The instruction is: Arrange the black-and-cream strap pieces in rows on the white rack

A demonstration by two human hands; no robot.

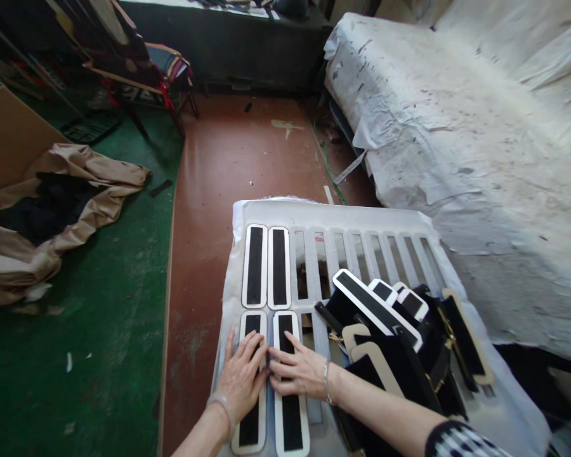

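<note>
Two long black panels with white rounded borders lie side by side at the near left of a slotted board (238, 219). My left hand (242, 374) rests over the left panel (250, 425), fingers spread and its fingertips near the top half. Across the right panel (290, 419) lies my right hand (295, 368), its fingers stretched out and reaching the inner edge. Both hands are open, and their fingertips almost meet between the panels. Beyond them, two similar panels, one left (255, 266) and one right (279, 268), lie flat over slots.
A jumbled pile (394, 343) of black pieces with white or beige borders and gold-coloured fittings covers the board's right. A large cloth-covered table (438, 127) stands at the right. Crumpled beige material (90, 165) lies on the green floor, with a chair (137, 70) behind.
</note>
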